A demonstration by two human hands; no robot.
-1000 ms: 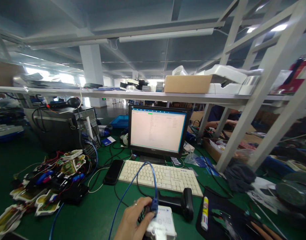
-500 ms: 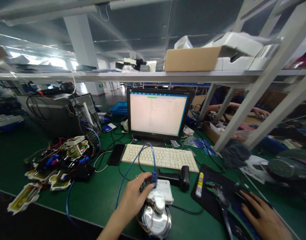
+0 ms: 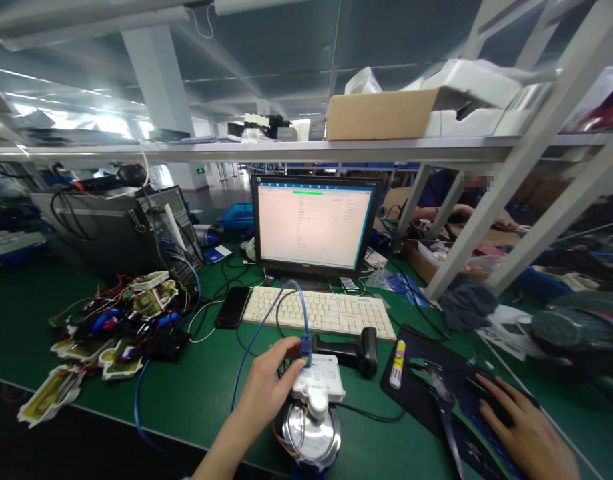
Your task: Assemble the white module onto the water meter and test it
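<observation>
My left hand (image 3: pixel 269 390) rests against the left side of a white device (image 3: pixel 319 381) that sits on a round metal base (image 3: pixel 310 437). Its fingertips pinch the blue cable's plug (image 3: pixel 305 348) at the device's top edge. The blue cable (image 3: pixel 266 327) loops up over the keyboard and back down. My right hand (image 3: pixel 523 433) lies over a black mouse (image 3: pixel 491 397) on a dark mat (image 3: pixel 436 393) at the lower right, fingers curved on it.
A monitor (image 3: pixel 313 223) and white keyboard (image 3: pixel 319 312) stand behind the device. A black barcode scanner (image 3: pixel 353 347), a glue stick (image 3: pixel 397 364) and a phone (image 3: pixel 232 307) lie nearby. Wired circuit boards (image 3: pixel 121 320) crowd the left. A person works beyond the white frame (image 3: pixel 463 233).
The view dropped, bringing the metal base and my right hand on the mouse into sight. My left hand stays at the blue plug on the white device.
</observation>
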